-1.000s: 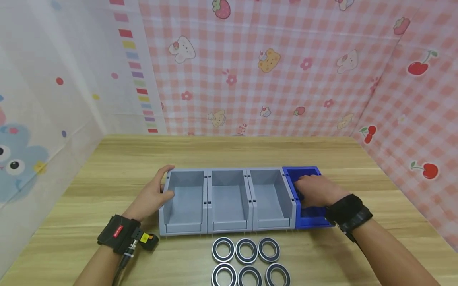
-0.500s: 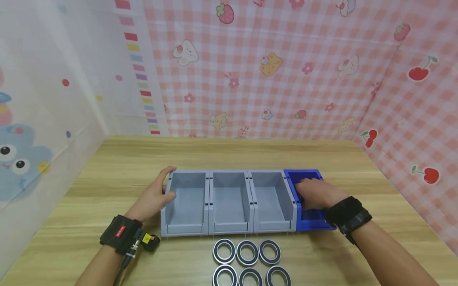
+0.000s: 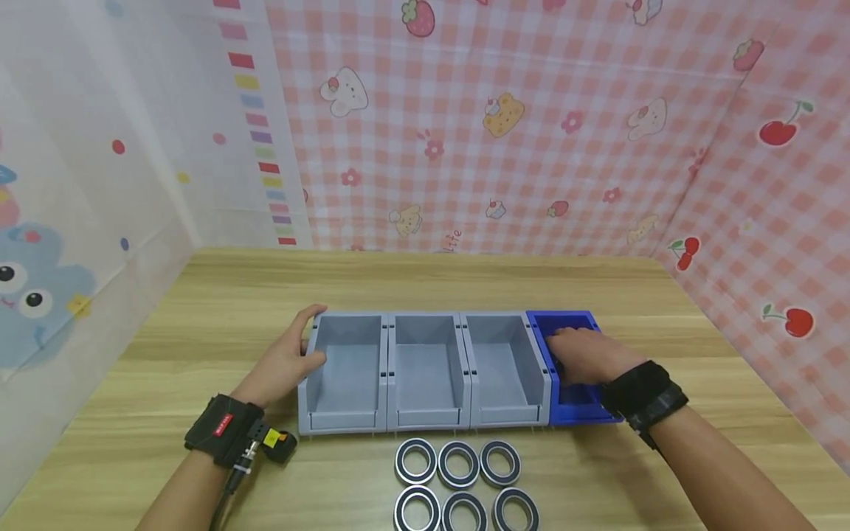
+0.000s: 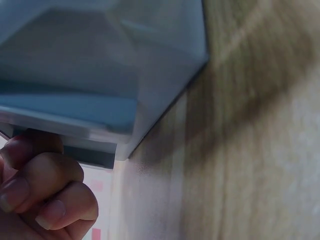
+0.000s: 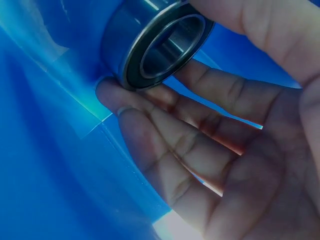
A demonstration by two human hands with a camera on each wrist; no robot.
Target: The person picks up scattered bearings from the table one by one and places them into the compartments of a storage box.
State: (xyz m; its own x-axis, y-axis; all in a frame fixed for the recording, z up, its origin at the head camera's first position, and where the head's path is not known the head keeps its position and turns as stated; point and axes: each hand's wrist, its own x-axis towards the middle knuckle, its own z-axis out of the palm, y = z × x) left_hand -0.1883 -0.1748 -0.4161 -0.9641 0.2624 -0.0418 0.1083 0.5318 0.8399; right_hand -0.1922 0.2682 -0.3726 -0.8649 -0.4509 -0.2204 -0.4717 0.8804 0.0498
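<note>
My right hand (image 3: 587,355) reaches down into the blue bin (image 3: 584,414) at the right end of the row. In the right wrist view it pinches a ball bearing (image 5: 131,55), a steel ring with a dark seal, between thumb and fingers (image 5: 145,142), close to the blue wall. My left hand (image 3: 280,369) grips the outer side wall of the leftmost grey bin (image 3: 348,380), thumb over the rim. The left wrist view shows curled fingers (image 4: 55,182) at that bin's edge (image 4: 65,125).
Two more grey bins (image 3: 426,380) stand between the left grey bin and the blue one, side by side. Several bearings (image 3: 402,472) lie in two rows on the wooden table (image 3: 332,483) before the bins. Patterned cloth walls (image 3: 458,96) enclose the back and sides.
</note>
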